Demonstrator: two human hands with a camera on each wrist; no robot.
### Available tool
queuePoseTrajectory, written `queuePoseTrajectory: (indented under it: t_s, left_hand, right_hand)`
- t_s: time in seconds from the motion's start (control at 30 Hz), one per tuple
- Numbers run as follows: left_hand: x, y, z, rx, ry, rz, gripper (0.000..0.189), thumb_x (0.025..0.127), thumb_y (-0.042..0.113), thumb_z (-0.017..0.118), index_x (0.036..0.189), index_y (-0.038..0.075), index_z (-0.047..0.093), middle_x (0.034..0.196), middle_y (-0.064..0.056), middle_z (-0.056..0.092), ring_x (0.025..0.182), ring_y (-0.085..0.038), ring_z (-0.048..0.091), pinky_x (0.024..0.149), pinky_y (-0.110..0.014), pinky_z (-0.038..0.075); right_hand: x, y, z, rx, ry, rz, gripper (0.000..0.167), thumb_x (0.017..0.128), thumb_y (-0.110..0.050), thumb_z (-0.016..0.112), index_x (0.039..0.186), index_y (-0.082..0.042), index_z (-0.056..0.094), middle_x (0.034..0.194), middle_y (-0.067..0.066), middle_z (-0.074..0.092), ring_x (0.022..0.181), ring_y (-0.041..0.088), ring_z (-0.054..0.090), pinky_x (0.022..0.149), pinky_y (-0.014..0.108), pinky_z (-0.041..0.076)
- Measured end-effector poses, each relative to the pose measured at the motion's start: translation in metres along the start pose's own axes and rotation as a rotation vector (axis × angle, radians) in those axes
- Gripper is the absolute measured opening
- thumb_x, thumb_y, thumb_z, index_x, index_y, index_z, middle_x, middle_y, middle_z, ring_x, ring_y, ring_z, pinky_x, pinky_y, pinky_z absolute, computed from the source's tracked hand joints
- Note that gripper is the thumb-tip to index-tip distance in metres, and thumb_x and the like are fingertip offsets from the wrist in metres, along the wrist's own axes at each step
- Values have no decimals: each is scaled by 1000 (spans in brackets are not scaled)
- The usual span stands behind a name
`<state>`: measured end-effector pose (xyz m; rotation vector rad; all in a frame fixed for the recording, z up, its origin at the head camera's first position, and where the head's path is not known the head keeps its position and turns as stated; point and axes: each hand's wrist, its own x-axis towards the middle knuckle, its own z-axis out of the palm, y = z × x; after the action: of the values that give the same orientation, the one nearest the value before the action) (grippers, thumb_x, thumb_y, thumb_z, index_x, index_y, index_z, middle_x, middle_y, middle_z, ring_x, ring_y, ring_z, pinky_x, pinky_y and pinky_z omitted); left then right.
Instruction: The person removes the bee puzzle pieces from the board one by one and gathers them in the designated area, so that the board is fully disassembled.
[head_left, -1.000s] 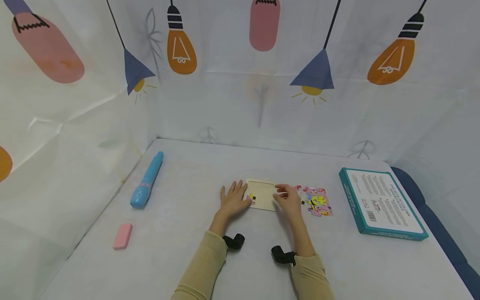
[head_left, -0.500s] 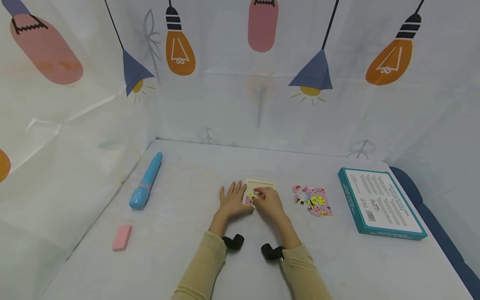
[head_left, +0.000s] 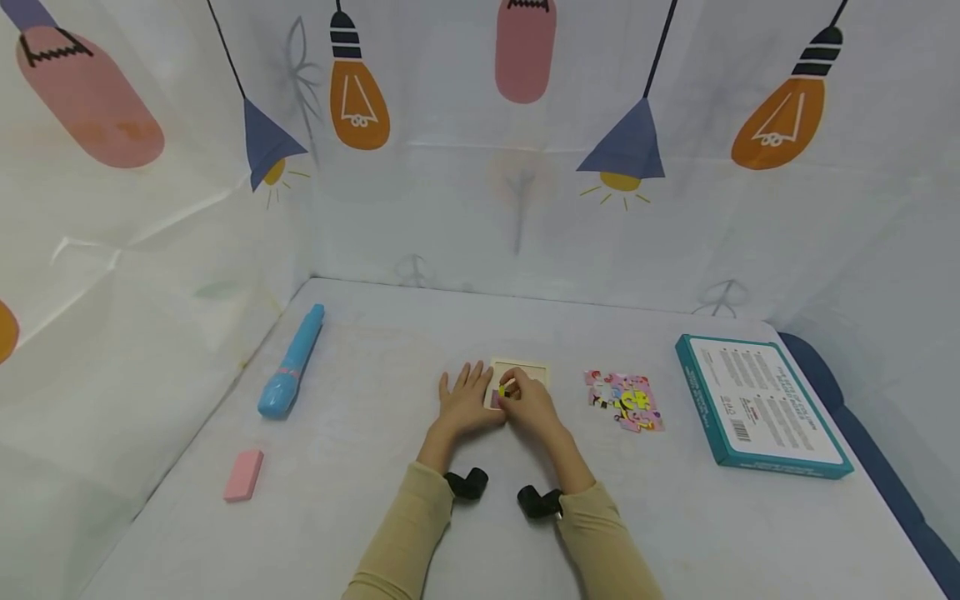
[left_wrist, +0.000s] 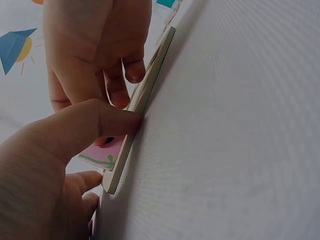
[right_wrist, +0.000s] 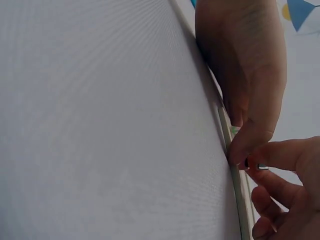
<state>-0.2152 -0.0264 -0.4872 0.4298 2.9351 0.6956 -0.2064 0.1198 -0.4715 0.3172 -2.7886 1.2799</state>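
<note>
A shallow wooden puzzle tray [head_left: 536, 367] lies flat on the white table. My left hand [head_left: 463, 408] rests at its left side with fingers spread straight and the thumb against the near edge. Over the tray's left part, my right hand [head_left: 534, 410] pinches a small puzzle piece [right_wrist: 262, 166] between thumb and fingers. In the left wrist view a pink puzzle piece [left_wrist: 102, 154] with a green line shows at the tray's corner; the hands cover much of that area. Right of the tray lies a patch of colourful puzzle pieces [head_left: 633, 400].
A teal-edged box [head_left: 765, 404] lies at the right, near a dark blue chair [head_left: 862, 425]. On the left are a blue toy microphone [head_left: 292, 367] and a pink block [head_left: 243, 475]. A printed curtain [head_left: 465, 217] hangs behind the table.
My right hand has moved left from beside the puzzle patch to over the tray, then shifted slightly left there with a piece in its fingers. The left hand stays in place.
</note>
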Motion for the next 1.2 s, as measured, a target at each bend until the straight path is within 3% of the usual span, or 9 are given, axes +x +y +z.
queuePoseTrajectory:
  t_s: [0.2,0.4,0.6,0.77,0.97,1.2]
  left_hand:
    - [0,0,0,10,-19,-7,88,72,52,60,146,15,29,153,-5,19,142,-25,9,107,-57,-4]
    - [0,1,-3,-19,-19,-5,90,70,48,65,145,12,30,153,-7,20,142,-26,10,107,-57,-4]
    - [-1,2,-3,-26,-14,-11,89,72,48,65,146,12,30,153,-7,19,142,-27,10,107,-57,-5]
    - [-4,3,-4,-39,-25,-9,89,72,47,66,146,12,30,153,-7,19,142,-27,9,107,-57,-5]
    - [-5,3,-7,-50,-30,-7,89,72,46,67,145,11,30,153,-8,19,142,-28,10,107,-57,-5]
    - [-5,2,-6,-49,-31,-5,89,72,47,65,146,12,29,153,-7,18,142,-27,9,107,-57,-5]
  right_hand:
    - [-7,0,-10,100,29,77,22,82,-8,66,101,-10,55,84,9,64,74,16,56,65,30,44]
    - [-21,14,-48,190,97,209,24,85,-6,62,107,-7,54,97,15,61,89,25,57,73,33,45]
    - [-36,36,-86,179,133,371,22,87,-6,57,109,-4,53,100,17,59,87,23,55,63,25,42]
    - [-48,48,-104,166,131,428,22,87,-3,57,108,2,53,99,21,59,81,22,55,62,23,44]
    - [-54,52,-111,98,91,460,25,87,-5,59,109,6,54,102,22,57,88,27,54,66,24,47]
    - [-54,51,-105,-14,130,495,22,87,-7,61,106,3,60,98,19,60,89,29,55,72,33,46]
